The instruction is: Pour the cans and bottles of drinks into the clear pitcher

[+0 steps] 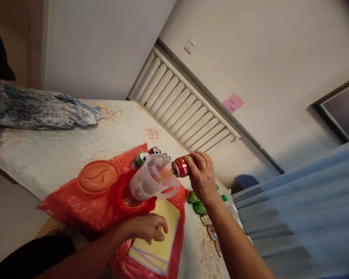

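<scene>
My right hand (203, 176) grips a red drink can (184, 166), tipped on its side with its opening to the left. A thin stream of brownish liquid runs from it into a clear plastic pitcher (145, 180), whose handle faces right. My left hand (151, 228) hovers over a folded yellow cloth (154, 252), fingers loosely curled and apart, holding nothing. An orange round lid (98, 176) lies left of the pitcher on a red plastic sheet (66, 203). Behind the pitcher stand a green can (140, 159) and other opened cans, partly hidden.
Green-capped bottles (198, 207) stand right of the sheet, partly behind my right arm. The floral-covered table (119, 135) reaches a white radiator (183, 104) by the wall. A patterned blue cloth (46, 110) lies at the left; a blue curtain (302, 217) hangs at the right.
</scene>
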The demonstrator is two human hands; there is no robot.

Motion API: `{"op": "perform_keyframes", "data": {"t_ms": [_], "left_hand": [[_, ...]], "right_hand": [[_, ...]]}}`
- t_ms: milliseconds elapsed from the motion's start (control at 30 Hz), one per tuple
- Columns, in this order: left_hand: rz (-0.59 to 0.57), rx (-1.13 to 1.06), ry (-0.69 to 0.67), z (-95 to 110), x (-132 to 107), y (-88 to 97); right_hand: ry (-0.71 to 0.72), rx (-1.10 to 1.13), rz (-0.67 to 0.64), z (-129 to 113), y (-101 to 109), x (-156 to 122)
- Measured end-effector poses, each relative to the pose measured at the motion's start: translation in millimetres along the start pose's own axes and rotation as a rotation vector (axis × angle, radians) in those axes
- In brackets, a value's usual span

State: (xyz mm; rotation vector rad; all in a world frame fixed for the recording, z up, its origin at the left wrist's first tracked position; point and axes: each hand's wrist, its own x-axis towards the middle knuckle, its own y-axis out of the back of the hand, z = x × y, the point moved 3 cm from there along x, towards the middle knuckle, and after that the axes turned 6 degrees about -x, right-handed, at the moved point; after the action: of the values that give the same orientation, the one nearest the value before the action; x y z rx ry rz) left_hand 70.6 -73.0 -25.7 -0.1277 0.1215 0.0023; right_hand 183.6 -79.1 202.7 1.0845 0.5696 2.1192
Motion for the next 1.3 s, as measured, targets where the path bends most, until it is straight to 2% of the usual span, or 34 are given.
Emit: {"op": "perform_keyframes", "data": {"t_ms": [233, 533, 700, 800, 867, 933, 1100, 1200, 1300], "left_hand": [[-0.010, -0.014, -0.035, -4.2, 2.0, 0.2], [0.021, -0.030, 0.004, -7.3, 4.7, -0.5], [0.024, -0.069, 0.037, -8.2, 5.9, -1.3], [0.014, -0.064, 0.041, -9.1, 6.8, -1.4], [0.018, -0.071, 0.042, -10.5, 7.1, -1.2], [0.024, -0.088, 0.037, -12.2, 7.0, -1.0], [0.015, -0.097, 0.034, -14.4, 7.4, -1.4], [0.017, -0.090, 0.054, -12.9, 8.2, -1.8], [0.006, -0.093, 0.057, -9.3, 8.2, -2.9]], "right_hand": [[0.035, 0.012, 0.023, -1.4, -0.3, 1.5], [0.032, 0.035, 0.007, -3.7, -8.2, -0.3], [-0.045, 0.095, -0.002, -5.0, -17.1, -3.6], [-0.124, 0.206, -0.028, -4.6, -22.7, -8.5], [-0.215, 0.338, -0.039, -0.7, -28.9, -14.5], [-0.371, 0.491, -0.027, 7.3, -39.0, -23.1], [-0.921, 0.880, -0.063, 21.6, -87.9, -56.7], [-1.133, 1.088, -0.051, 9.8, -122.6, -76.7], [-1.214, 1.246, -0.012, -10.5, -152.6, -88.9]]}}
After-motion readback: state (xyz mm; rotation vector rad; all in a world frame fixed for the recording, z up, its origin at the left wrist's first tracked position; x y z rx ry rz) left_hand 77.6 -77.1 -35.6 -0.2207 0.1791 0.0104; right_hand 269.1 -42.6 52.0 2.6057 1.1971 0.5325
